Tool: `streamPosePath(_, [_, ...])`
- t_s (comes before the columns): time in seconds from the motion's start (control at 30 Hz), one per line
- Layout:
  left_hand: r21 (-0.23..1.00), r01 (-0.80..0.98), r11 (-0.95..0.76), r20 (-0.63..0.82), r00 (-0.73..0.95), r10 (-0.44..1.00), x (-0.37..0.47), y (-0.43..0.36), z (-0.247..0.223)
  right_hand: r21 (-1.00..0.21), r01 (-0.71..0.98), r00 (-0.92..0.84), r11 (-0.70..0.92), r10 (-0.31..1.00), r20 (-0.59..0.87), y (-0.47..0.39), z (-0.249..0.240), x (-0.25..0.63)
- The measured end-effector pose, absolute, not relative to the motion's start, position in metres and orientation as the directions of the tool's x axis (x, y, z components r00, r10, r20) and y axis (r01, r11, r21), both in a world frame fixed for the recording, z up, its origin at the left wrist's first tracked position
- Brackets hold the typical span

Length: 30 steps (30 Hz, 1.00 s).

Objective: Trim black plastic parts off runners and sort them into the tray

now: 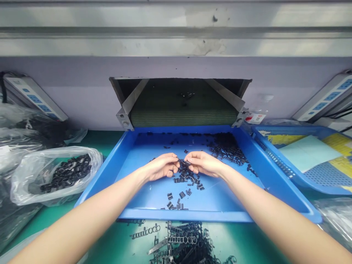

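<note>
Both my hands reach over a blue tray (143,215), close together above a loose pile of small black plastic parts (189,179). Thumb and fingers of my left hand (162,167) are pinched at the edge of a small dark piece. Facing it, my right hand (202,163) pinches a small black plastic part (188,163) between thumb and forefinger. The fingertips hide most of what lies between the hands. A denser heap of black parts (228,146) fills the tray's far right corner.
A green conveyor belt (184,110) ends above the tray's back edge. Black sprue frames (187,242) lie in front on the green table (121,242). At left stands a plastic bag (90,154) of black pieces; at right, a blue basket (324,183) with papers and a clear bottle (258,110).
</note>
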<state>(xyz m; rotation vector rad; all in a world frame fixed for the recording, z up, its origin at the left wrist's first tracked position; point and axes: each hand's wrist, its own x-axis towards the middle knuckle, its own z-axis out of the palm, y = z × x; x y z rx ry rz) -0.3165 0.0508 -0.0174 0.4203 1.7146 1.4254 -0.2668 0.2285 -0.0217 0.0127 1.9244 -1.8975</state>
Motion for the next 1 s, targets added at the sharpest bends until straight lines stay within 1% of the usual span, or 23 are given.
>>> streamPosePath(0.1, [0.889, -0.397, 0.228, -0.426, -0.536, 0.729, -0.316, 0.050, -0.017, -0.939, 0.334, -0.897, -0.086, -0.334, -0.288, 0.227, -0.022, -0.266])
streamPosePath(0.23, [0.860, -0.478, 0.176, -0.436, -0.512, 0.740, -0.317, 0.050, -0.024, -0.918, 0.357, -0.884, -0.173, -0.379, -0.272, 0.225, -0.023, -0.266])
streamPosePath(0.37, [0.872, -0.469, 0.140, -0.399, -0.516, 0.758, -0.315, 0.051, -0.030, -0.913, 0.354, -0.879, -0.202, -0.405, -0.251, 0.225, -0.024, -0.265])
streamPosePath(0.53, [0.898, -0.419, 0.133, -0.344, -0.482, 0.806, -0.313, 0.052, -0.031, -0.915, 0.352, -0.861, -0.196, -0.452, -0.234, 0.225, -0.025, -0.265])
streamPosePath(0.67, [0.908, -0.402, 0.118, -0.329, -0.509, 0.795, -0.313, 0.051, -0.031, -0.927, 0.325, -0.870, -0.185, -0.444, -0.217, 0.223, -0.024, -0.264])
streamPosePath(0.77, [0.914, -0.392, 0.105, -0.315, -0.524, 0.791, -0.312, 0.052, -0.030, -0.945, 0.284, -0.889, -0.163, -0.414, -0.196, 0.220, -0.022, -0.264])
streamPosePath(0.87, [0.921, -0.385, 0.059, -0.283, -0.557, 0.781, -0.310, 0.055, -0.028, -0.973, 0.214, -0.921, -0.090, -0.350, -0.171, 0.218, -0.021, -0.266])
streamPosePath(0.93, [0.921, -0.389, 0.020, -0.267, -0.594, 0.759, -0.311, 0.056, -0.026, -0.986, 0.164, -0.947, 0.009, -0.280, -0.160, 0.220, -0.021, -0.268])
streamPosePath(1.0, [0.920, -0.391, -0.022, -0.252, -0.635, 0.730, -0.313, 0.055, -0.023, -0.979, 0.128, -0.965, 0.158, -0.206, -0.160, 0.224, -0.022, -0.271])
